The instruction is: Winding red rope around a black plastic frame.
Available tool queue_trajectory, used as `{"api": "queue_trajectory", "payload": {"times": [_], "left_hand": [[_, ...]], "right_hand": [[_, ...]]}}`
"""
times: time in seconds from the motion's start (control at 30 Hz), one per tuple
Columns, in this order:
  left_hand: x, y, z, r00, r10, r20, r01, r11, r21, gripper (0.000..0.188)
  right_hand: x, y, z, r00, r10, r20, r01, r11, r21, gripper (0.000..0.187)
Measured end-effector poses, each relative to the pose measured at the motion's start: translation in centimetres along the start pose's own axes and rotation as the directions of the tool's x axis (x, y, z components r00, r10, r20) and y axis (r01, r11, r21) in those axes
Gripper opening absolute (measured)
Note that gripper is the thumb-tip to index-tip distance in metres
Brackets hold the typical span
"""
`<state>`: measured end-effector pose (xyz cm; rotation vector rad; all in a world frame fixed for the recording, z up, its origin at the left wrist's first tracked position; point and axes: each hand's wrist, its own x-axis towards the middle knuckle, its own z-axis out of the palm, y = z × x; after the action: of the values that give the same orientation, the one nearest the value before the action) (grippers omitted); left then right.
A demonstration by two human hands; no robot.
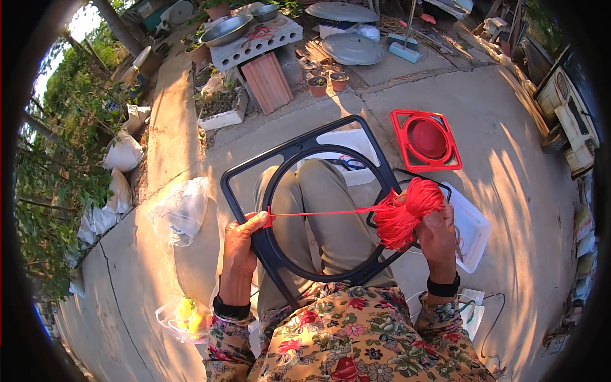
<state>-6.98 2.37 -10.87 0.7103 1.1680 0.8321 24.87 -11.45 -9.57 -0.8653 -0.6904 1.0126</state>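
Note:
A black square frame with a large round opening (270,156) rests across my lap. My left hand (240,245) grips its left side, thumb pressed on a small red wrap of cord around the ring. From that wrap a red strand (318,213) runs taut across the opening to a thick bundle of red cord (410,213). My right hand (438,235) is closed round the bundle at the frame's right side; the bundle hides part of the fingers. Behind the bundle, the frame's right corner is partly covered.
On the concrete beyond lies a red square frame with a round red centre (428,139). White trays (474,232) (353,139) sit right and ahead, the latter with scissors (350,163). Plastic bags (181,210) (189,318) lie left. Flowerpots (318,86) and a block bench (258,41) stand farther off.

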Motion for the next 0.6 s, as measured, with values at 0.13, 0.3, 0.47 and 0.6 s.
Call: {"api": "queue_trajectory", "payload": {"times": [0.13, 0.3, 0.47, 0.6], "left_hand": [[0.0, -0.2, -0.4, 0.996, -0.066, -0.063, 0.063, 0.997, -0.053, 0.017], [-0.1, -0.4, -0.5, 0.998, -0.058, -0.003, 0.058, 0.991, -0.120, 0.018], [0.2, -0.5, -1.1, 0.996, -0.085, 0.014, 0.086, 0.981, -0.175, 0.019], [0.7, -1.0, -1.4, 0.998, -0.066, -0.008, 0.064, 0.987, -0.148, 0.019]], "right_hand": [[0.3, -0.9, 1.2, 0.995, 0.015, 0.101, -0.010, 0.999, -0.045, 0.068], [0.8, -0.9, 2.2, 0.989, 0.031, 0.145, -0.010, 0.989, -0.146, 0.067], [0.8, -0.5, 2.1, 0.994, 0.023, 0.105, -0.023, 1.000, -0.005, 0.066], [0.3, -0.3, 1.5, 0.995, 0.018, 0.094, -0.016, 1.000, -0.023, 0.063]]}}
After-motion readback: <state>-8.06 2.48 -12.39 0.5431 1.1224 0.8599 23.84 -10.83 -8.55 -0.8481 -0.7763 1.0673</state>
